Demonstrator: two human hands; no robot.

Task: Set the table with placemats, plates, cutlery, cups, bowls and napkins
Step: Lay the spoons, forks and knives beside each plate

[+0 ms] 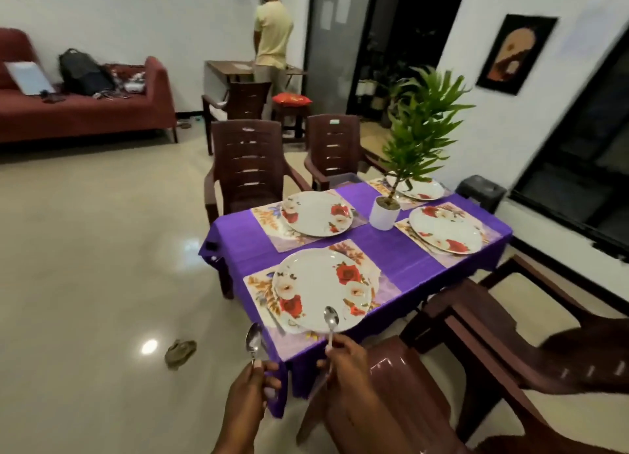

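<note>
A table with a purple cloth carries several floral placemats, each with a white rose-patterned plate on it. The nearest plate lies on the near-left placemat, and a piece of cutlery lies on that mat left of the plate. My left hand grips the handles of spoons, bowls pointing up, just off the table's near corner. My right hand pinches one spoon upright over the near plate's front rim.
A potted plant in a white pot stands mid-table. Brown plastic chairs surround the table: two at the far side, stacked ones at the near right. A person stands at a desk in the back. A rag lies on the floor.
</note>
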